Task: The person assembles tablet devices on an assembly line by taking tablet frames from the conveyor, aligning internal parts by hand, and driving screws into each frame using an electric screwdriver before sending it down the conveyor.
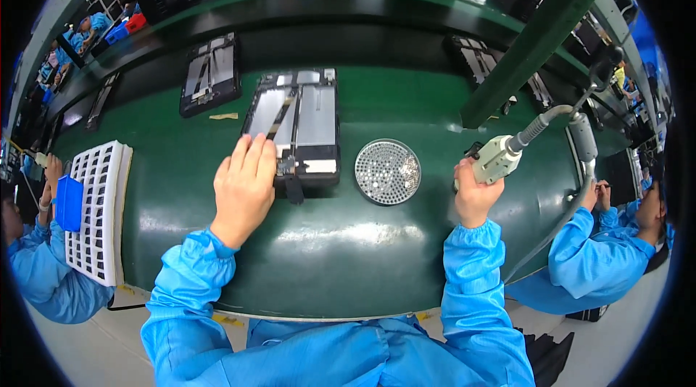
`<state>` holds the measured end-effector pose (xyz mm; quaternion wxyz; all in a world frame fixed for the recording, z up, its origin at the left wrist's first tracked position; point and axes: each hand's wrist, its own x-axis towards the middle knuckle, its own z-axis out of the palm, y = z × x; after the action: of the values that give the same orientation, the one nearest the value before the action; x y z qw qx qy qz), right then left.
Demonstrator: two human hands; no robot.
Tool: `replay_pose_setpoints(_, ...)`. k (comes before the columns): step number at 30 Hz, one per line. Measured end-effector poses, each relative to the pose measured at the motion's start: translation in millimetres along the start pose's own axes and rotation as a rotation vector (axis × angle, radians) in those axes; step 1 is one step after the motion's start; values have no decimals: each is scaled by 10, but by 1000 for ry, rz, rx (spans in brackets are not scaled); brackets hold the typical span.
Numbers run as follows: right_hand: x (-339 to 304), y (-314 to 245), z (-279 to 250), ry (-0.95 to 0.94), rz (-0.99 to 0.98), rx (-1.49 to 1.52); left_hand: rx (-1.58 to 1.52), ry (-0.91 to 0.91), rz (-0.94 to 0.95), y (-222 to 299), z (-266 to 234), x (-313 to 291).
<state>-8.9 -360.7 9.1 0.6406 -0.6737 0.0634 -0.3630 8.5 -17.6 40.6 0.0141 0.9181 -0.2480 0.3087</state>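
An opened tablet (317, 111) with bare silver battery cells and a dark flex strip lies on the green bench, left of the middle. Across its lower left edge rests my left hand (246, 178), fingers stretched out and close together; its thumb is hidden. My right hand (475, 193) is wrapped round a pale electric screwdriver (499, 160), whose cable runs up to the right. The driver's bit cannot be made out. Between my hands sits a round screw dish (388, 172) with a perforated plate and small shiny screws on it.
Another opened tablet (211, 73) lies at the far left, and one (475, 59) behind the green post (528, 50). A white compartment tray (99, 213) with a blue box (69, 203) stands left. Co-workers sit on both sides. A grey tool (582, 138) hangs at right.
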Motion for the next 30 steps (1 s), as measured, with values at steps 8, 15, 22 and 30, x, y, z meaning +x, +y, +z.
replay_pose_setpoints(8, 37, 7, -42, 45, -32, -33, -129, -261, 35, 75, 4, -196)
replay_pose_setpoints(15, 14, -116, -89, 21, -39, -74, -348, -334, 373, 123, -125, -12)
replay_pose_setpoints(22, 14, -249, -52, -175, -19, 58, -412, -220, 605, 104, 123, -65)
replay_pose_setpoints(30, 97, -300, -52, -257, 85, -57, -601, -179, 627, 101, 237, -11)
